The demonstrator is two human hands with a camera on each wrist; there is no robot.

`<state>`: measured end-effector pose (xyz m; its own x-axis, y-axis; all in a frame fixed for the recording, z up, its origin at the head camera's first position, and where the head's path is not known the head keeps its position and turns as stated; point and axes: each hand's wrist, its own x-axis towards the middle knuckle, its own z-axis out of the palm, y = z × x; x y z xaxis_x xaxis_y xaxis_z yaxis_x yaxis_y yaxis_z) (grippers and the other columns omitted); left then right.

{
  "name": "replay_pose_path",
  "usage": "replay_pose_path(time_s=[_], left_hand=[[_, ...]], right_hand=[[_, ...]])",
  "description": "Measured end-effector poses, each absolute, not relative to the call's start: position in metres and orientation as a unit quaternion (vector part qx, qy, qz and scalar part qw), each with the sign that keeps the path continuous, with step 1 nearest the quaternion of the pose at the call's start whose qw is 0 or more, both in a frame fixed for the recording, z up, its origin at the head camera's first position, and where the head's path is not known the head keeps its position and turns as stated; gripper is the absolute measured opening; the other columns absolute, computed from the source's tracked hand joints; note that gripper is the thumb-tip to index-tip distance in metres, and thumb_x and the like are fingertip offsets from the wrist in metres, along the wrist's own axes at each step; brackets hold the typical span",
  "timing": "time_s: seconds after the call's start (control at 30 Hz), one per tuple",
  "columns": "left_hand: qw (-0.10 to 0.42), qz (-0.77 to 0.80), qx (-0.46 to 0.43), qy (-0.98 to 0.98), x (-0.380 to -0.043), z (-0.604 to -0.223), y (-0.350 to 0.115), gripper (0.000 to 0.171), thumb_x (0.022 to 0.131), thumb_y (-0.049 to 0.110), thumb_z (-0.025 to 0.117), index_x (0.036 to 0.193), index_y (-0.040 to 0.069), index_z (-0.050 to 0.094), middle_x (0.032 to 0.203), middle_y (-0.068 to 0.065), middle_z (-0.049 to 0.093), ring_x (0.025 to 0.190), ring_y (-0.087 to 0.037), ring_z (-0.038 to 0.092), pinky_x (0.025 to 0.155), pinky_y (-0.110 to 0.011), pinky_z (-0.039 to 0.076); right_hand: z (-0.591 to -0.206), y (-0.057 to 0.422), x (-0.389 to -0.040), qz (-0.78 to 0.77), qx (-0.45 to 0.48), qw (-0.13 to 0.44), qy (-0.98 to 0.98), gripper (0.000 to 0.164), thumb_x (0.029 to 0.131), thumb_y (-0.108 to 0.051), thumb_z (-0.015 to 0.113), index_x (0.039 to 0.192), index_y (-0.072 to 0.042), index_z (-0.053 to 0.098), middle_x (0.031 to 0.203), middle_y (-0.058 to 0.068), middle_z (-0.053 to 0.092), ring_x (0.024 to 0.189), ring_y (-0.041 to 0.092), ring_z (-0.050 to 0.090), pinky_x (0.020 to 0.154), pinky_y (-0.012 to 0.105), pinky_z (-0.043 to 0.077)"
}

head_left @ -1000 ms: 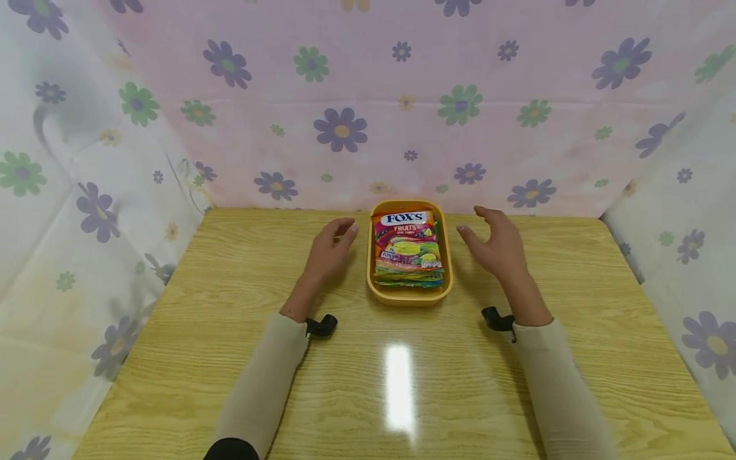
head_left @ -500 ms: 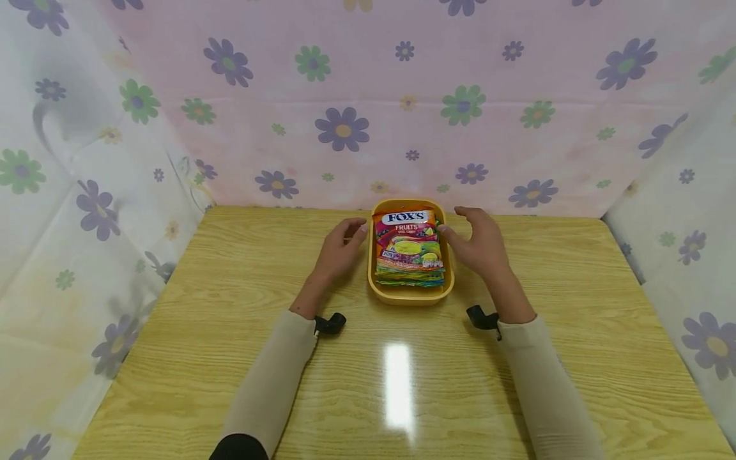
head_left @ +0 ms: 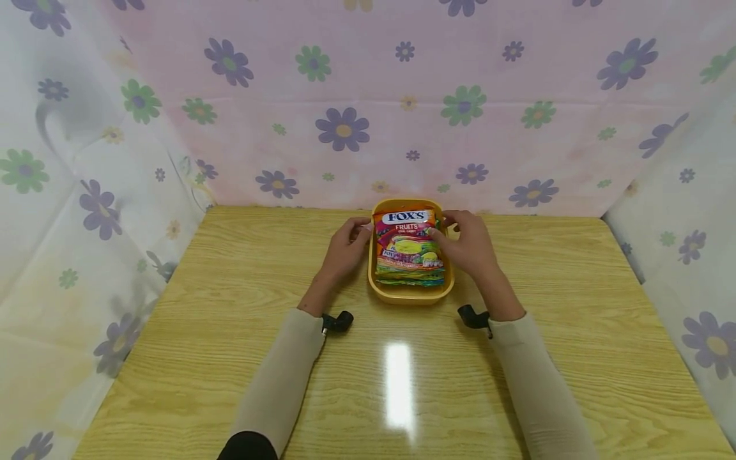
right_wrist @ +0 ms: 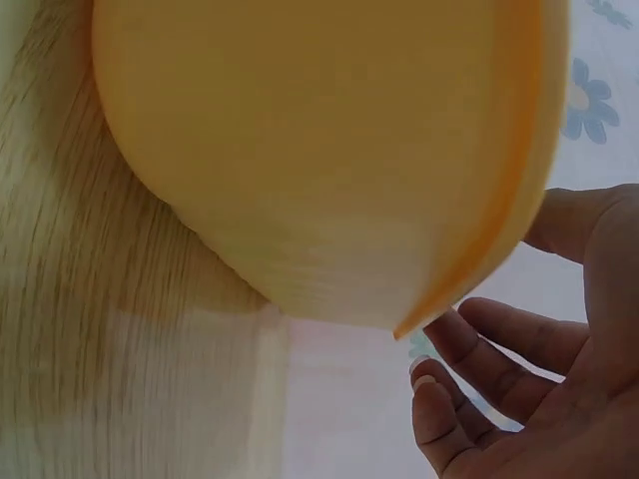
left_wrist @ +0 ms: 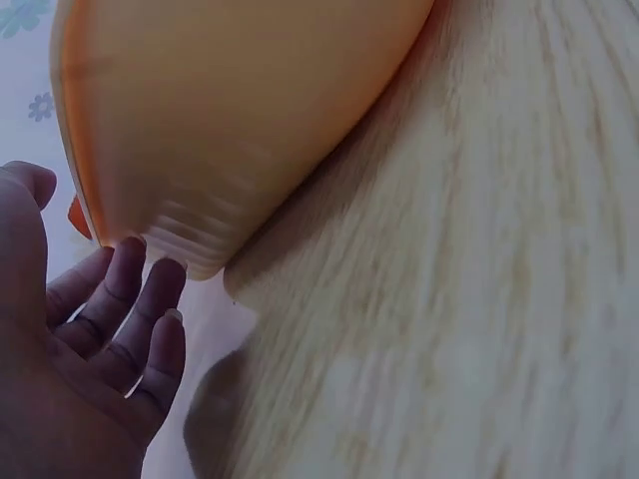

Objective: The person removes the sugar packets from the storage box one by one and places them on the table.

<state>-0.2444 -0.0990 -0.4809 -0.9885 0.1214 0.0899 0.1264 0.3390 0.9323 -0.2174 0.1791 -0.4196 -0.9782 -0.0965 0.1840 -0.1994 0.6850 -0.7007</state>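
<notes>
A yellow plastic tray (head_left: 411, 297) with rounded corners stands on the table near the back wall. In it lies a stack of candy packets, the top one a red and purple FOX'S Fruits candy packet (head_left: 407, 243). At the tray's left side is my left hand (head_left: 344, 254), its loosely bent fingertips right at the outer wall (left_wrist: 230, 100) in the left wrist view. My right hand (head_left: 470, 248) is at the right side, thumb reaching over the rim beside the top packet. The right wrist view shows its relaxed fingers (right_wrist: 514, 384) outside the tray, close to the rim.
A light wood-grain table (head_left: 259, 275) spreads to both sides and in front of the tray. Floral cloth (head_left: 397, 89) hangs behind and along both sides. Each wrist wears a small black camera mount (head_left: 473, 317).
Both hands have moved inward to the tray, the right hand further than the left. The right thumb has passed over the rim. The tray and packets stay in place.
</notes>
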Motion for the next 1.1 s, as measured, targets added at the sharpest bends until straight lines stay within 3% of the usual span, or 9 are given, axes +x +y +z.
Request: replay_pose_path(time_s=[0.3, 0.6, 0.83, 1.1], left_hand=[[0.017, -0.589, -0.096, -0.803, -0.251, -0.488, -0.097, 0.041, 0.111, 0.039, 0.059, 0.141, 0.012, 0.062, 0.107, -0.009, 0.069, 0.098, -0.022, 0.064, 0.091, -0.039, 0.050], [0.031, -0.599, -0.113, -0.792, -0.255, -0.496, -0.099, 0.037, 0.109, 0.031, 0.063, 0.139, 0.010, 0.063, 0.099, -0.008, 0.070, 0.092, -0.021, 0.065, 0.089, -0.035, 0.052], [0.039, -0.622, -0.124, -0.772, -0.255, -0.498, -0.099, 0.036, 0.108, 0.028, 0.066, 0.137, 0.006, 0.065, 0.096, -0.013, 0.070, 0.089, -0.021, 0.063, 0.085, -0.030, 0.051], [0.040, -0.627, -0.128, -0.768, -0.254, -0.497, -0.098, 0.036, 0.108, 0.026, 0.066, 0.137, 0.005, 0.065, 0.095, -0.010, 0.071, 0.086, -0.018, 0.064, 0.080, -0.027, 0.051]], right_hand=[[-0.419, 0.172, -0.219, 0.383, 0.073, 0.046, -0.920, 0.060, 0.102, -0.030, 0.071, 0.146, 0.009, 0.057, 0.125, 0.025, 0.068, 0.110, 0.039, 0.059, 0.094, 0.051, 0.051], [-0.416, 0.157, -0.218, 0.383, 0.038, -0.002, -0.923, 0.050, 0.103, -0.038, 0.070, 0.126, 0.007, 0.067, 0.109, 0.022, 0.070, 0.095, 0.033, 0.060, 0.082, 0.043, 0.054], [-0.411, 0.145, -0.213, 0.370, -0.006, -0.017, -0.929, 0.060, 0.102, -0.044, 0.069, 0.129, 0.009, 0.061, 0.116, 0.026, 0.066, 0.110, 0.038, 0.049, 0.086, 0.048, 0.054], [-0.410, 0.138, -0.210, 0.396, 0.001, -0.003, -0.918, 0.060, 0.102, -0.038, 0.073, 0.134, 0.007, 0.051, 0.116, 0.025, 0.067, 0.100, 0.037, 0.069, 0.084, 0.050, 0.060]])
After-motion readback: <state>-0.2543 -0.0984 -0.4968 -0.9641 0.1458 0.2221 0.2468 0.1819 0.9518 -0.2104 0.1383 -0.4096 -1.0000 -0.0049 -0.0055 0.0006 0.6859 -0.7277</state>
